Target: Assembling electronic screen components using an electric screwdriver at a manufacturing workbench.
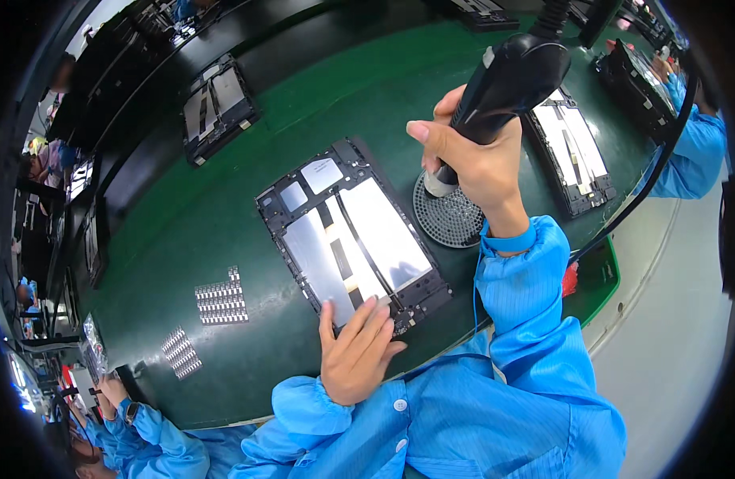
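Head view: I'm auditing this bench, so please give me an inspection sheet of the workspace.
Surface: green mat on a dark bench.
Job's things: open tablet chassis; black electric screwdriver over a round perforated screw tray.
Clutter: two strips of small metal parts.
Grippers: left hand flat on the chassis edge; right hand grips the screwdriver.
Cables: black cord running from the screwdriver.
Surroundings: more chassis on the line; co-workers in blue sleeves.

Bright overhead light, glare on metal plates (359, 239), fisheye-warped dark rim.
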A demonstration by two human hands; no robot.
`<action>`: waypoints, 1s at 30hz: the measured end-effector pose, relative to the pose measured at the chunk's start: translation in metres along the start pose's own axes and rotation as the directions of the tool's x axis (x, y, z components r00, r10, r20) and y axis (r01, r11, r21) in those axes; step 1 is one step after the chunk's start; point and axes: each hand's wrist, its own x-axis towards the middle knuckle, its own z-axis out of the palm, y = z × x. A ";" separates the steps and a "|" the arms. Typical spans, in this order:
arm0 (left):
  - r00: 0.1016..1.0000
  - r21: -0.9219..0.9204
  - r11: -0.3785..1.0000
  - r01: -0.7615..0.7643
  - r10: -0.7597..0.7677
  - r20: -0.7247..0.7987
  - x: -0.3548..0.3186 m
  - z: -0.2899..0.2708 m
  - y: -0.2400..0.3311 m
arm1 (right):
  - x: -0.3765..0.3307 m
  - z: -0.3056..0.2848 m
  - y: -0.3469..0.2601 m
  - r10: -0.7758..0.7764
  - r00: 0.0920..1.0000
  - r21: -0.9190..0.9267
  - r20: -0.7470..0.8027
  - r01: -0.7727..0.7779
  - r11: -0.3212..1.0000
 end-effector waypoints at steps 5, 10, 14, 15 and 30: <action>0.990 -0.148 0.988 -0.034 0.013 -0.141 0.012 -0.020 -0.018 | 0.001 0.000 0.002 0.014 1.000 0.033 0.008 -0.014 0.999; 0.957 -0.205 0.956 0.209 -0.244 -0.159 0.023 -0.027 -0.019 | 0.003 -0.001 0.006 0.051 0.999 0.035 0.003 -0.051 0.998; 0.943 -0.154 0.973 0.175 -0.210 -0.259 0.024 -0.028 -0.031 | 0.003 -0.002 0.008 0.054 0.999 0.021 0.005 -0.054 0.998; 0.923 -0.141 0.961 0.237 -0.268 -0.276 0.023 -0.030 -0.030 | 0.003 -0.001 0.007 0.058 0.998 0.020 0.004 -0.058 0.998; 0.613 -0.708 0.429 0.561 -0.790 0.008 0.002 -0.045 -0.081 | -0.006 0.001 -0.006 -0.025 0.994 0.001 -0.102 0.025 1.000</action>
